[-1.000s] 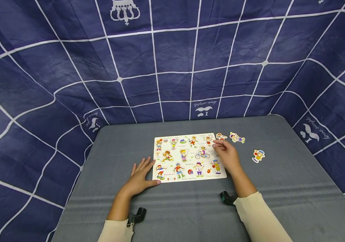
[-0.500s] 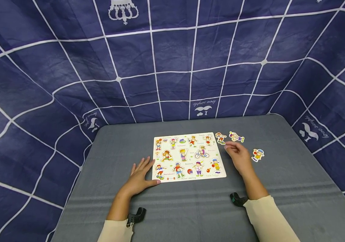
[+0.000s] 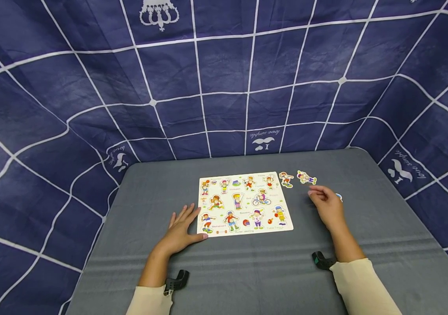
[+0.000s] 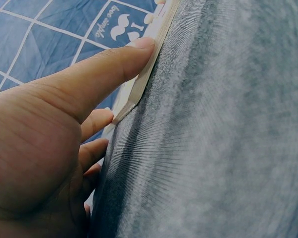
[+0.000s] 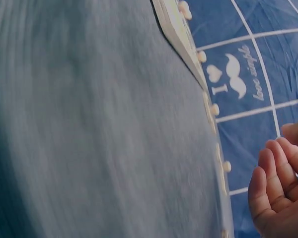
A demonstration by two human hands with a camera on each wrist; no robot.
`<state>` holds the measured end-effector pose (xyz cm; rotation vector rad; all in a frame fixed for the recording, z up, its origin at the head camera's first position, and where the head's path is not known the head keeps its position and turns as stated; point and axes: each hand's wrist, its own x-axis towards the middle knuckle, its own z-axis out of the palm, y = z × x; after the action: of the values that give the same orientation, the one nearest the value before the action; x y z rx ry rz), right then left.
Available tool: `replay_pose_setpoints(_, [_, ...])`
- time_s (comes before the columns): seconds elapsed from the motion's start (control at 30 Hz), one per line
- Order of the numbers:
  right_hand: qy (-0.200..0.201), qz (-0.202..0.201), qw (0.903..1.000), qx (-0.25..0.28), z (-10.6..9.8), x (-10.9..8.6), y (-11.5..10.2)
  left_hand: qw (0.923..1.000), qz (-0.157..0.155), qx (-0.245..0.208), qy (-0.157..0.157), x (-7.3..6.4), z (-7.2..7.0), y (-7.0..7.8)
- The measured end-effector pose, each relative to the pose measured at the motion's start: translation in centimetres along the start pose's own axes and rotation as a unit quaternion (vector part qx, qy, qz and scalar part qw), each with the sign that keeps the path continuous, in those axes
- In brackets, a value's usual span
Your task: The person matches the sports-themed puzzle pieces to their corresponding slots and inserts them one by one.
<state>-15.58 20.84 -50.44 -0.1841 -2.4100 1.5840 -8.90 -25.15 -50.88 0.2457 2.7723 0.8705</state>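
A pale wooden knob puzzle board (image 3: 224, 223) with printed sports figures lies flat on the grey table. My left hand (image 3: 179, 234) rests at its left edge with fingers spread; in the left wrist view the thumb (image 4: 139, 47) touches the board's edge. My right hand (image 3: 328, 208) is above the table right of the board, its fingers loosely bent, and nothing shows in it. Beyond its fingertips lies a figure puzzle piece (image 3: 306, 177), and a skateboarder puzzle piece (image 3: 286, 180) sits beside the board's upper right corner. Another piece (image 3: 339, 197) is mostly hidden behind the right hand.
A dark blue curtain (image 3: 224, 111) with white lines stands behind the table and along both sides. Small wooden knobs (image 5: 215, 109) stick up from the pieces in the right wrist view. Grey cloth (image 3: 247, 271) covers the table.
My right hand has moved away from the board's upper right corner to the right, uncovering the skateboarder piece and now covering most of the rightmost one. The left hand stays at the board.
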Motion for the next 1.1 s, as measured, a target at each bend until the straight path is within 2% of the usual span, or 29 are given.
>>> replay_pose_setpoints(0.27, [0.017, 0.008, 0.9987, -0.046, -2.1, 0.2, 0.9, 1.0000, -0.002, -0.002, 0.001, 0.0, 0.0, 0.1])
replay_pose_setpoints(0.5, [0.016, 0.010, 0.9985, -0.050, -3.7, 0.3, 1.4, 1.0000, -0.002, -0.003, 0.001, 0.0, 0.0, 0.1])
replay_pose_setpoints(0.77, [0.007, -0.009, 0.9984, -0.055, -5.7, 0.5, 1.9, 1.0000, -0.002, -0.005, 0.000, 0.0, 0.1, 0.0])
replay_pose_setpoints(0.9, [-0.003, -0.008, 0.9958, -0.091, -6.5, 0.8, 2.2, 1.0000, -0.002, -0.003, 0.001, 0.0, 0.1, -0.1])
replay_pose_setpoints(1.1, [-0.040, 0.001, 0.9852, -0.167, -7.3, 1.3, 2.6, 1.0000, -0.002, -0.001, 0.002, 0.1, 0.1, -0.1])
